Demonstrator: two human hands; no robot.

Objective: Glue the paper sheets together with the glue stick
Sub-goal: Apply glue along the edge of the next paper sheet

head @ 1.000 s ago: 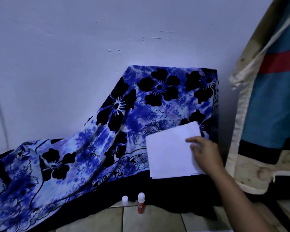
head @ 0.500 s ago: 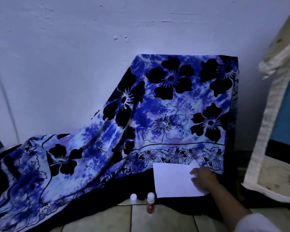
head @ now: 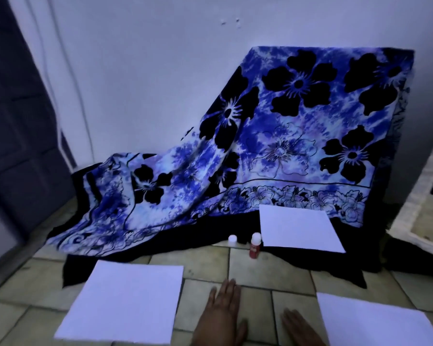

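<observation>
Resting flat on the tiled floor, both hands lay open and empty.
Left hand beside a paper sheet; right hand near another sheet; red glue stick upright beyond; paper likely light, floppy; best lifted by an edge.

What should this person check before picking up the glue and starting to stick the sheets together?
1. Glue stick within view, upright on the tiled floor: ok.
2. Its white cap off, beside it: ok.
3. Sheets laid out: left sheet, right sheet, far sheet on the dark cloth edge: ok.
4. Left hand and right hand free, flat on the floor: ok.
5. Glue still usable: cannot tell.
6. Light is dim: not ok.
</observation>
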